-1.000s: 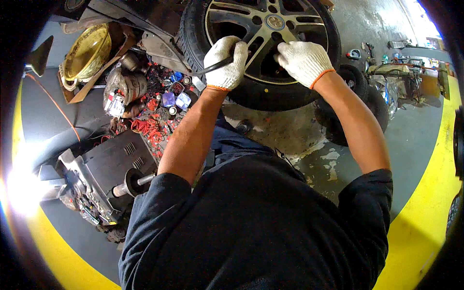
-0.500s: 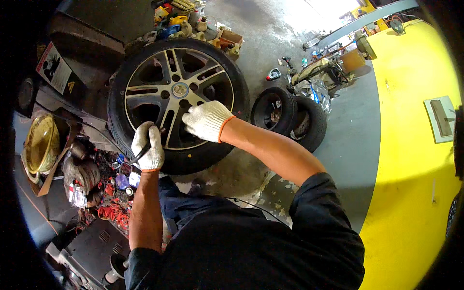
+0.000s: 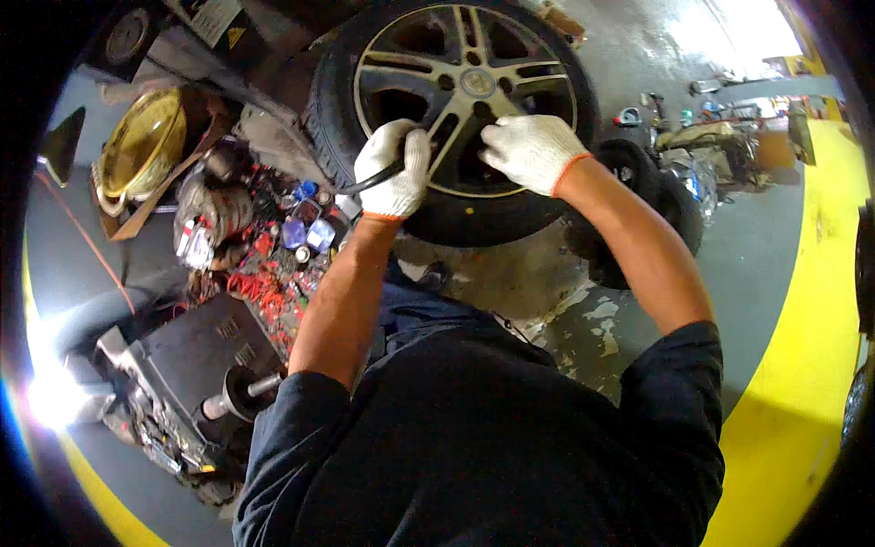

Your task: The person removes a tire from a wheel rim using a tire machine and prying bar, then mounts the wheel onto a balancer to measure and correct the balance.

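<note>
A car wheel with double-spoke alloy rim [image 3: 445, 150] and black tire [image 3: 474, 223] lies before me, its face up. My left hand [image 3: 394, 169], in a white knit glove with an orange cuff, is closed round a black hose [image 3: 375, 178] over the rim's near left edge. The hose's end past the fingers is hard to make out. My right hand [image 3: 533, 155], gloved alike, is over the near right part of the rim, fingers curled and pressed together. Whatever it may pinch is hidden.
More tires [image 3: 674, 205] lie on the floor at right. A yellow basin [image 3: 141, 150] stands at left, beside a heap of small parts and red pieces [image 3: 255, 284]. Below is a dark machine with a round-flanged shaft [image 3: 239, 394]. Clutter [image 3: 720, 150] lies far right.
My view has shifted, so the wheel and both hands appear farther right and higher. The left hand still grips the hose; the right hand stays curled over the rim.
</note>
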Tool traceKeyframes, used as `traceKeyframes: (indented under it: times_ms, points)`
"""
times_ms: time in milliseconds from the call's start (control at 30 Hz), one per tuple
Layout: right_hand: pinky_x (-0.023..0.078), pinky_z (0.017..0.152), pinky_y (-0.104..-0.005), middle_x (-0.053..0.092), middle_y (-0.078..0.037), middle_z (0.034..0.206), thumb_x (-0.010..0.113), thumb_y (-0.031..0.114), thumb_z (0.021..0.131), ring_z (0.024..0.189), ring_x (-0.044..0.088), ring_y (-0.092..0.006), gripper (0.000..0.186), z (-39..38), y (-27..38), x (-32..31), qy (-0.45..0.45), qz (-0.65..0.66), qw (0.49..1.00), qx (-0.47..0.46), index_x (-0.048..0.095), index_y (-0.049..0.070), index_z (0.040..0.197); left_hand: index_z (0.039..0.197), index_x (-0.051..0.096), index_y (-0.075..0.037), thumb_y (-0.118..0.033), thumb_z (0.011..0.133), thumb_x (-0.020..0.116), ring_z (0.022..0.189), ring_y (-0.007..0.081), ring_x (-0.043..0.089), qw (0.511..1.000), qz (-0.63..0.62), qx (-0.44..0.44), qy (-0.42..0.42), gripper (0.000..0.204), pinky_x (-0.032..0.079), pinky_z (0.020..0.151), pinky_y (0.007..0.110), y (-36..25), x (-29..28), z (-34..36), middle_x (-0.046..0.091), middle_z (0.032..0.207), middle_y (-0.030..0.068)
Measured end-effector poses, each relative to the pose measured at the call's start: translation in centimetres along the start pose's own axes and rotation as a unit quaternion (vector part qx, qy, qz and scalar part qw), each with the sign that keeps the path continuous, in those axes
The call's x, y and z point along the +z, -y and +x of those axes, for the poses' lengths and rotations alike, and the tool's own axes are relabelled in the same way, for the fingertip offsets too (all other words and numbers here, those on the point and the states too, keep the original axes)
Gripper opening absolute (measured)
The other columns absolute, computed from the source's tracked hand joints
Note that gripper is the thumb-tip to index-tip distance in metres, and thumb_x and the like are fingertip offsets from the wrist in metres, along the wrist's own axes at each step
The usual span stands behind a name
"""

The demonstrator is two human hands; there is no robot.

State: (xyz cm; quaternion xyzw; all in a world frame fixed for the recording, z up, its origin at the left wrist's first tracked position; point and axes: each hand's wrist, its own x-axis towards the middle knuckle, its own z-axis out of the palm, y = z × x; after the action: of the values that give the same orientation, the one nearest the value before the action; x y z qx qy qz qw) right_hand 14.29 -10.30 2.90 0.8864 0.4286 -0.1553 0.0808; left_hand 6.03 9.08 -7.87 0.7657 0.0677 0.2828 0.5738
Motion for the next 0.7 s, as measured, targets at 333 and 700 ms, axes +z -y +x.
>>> traceKeyframes:
  times_ms: [333, 700]
  points:
    - [0.056, 0.078, -0.0502, 0.07, -0.016, 0.095, 0.057, 0.026, 0.097, 0.093, 0.07, -0.0382, 0.023, -0.2, 0.2, -1.4, 0.062, -0.035, 0.997, 0.017, 0.065, 0.005, 0.104, 0.098, 0.069, -0.002, -0.016, 0.092, 0.068, 0.075, 0.0297, 0.072, 0.999, 0.031, 0.014, -0.002, 0.014, 0.056, 0.071, 0.037, 0.3, 0.0, -0.1, 0.07, 0.083, 0.016]
    - [0.056, 0.083, -0.0463, 0.069, -0.017, 0.107, 0.061, 0.027, 0.094, 0.099, 0.07, -0.0357, 0.027, 1.0, 0.4, -2.1, 0.119, -0.091, 0.989, -0.002, 0.067, 0.005, 0.109, 0.097, 0.069, -0.003, -0.017, 0.092, 0.069, 0.075, 0.03, 0.071, 1.0, 0.004, -0.002, 0.001, 0.016, 0.056, 0.072, 0.037, 1.0, 0.2, -0.3, 0.07, 0.084, 0.0164]
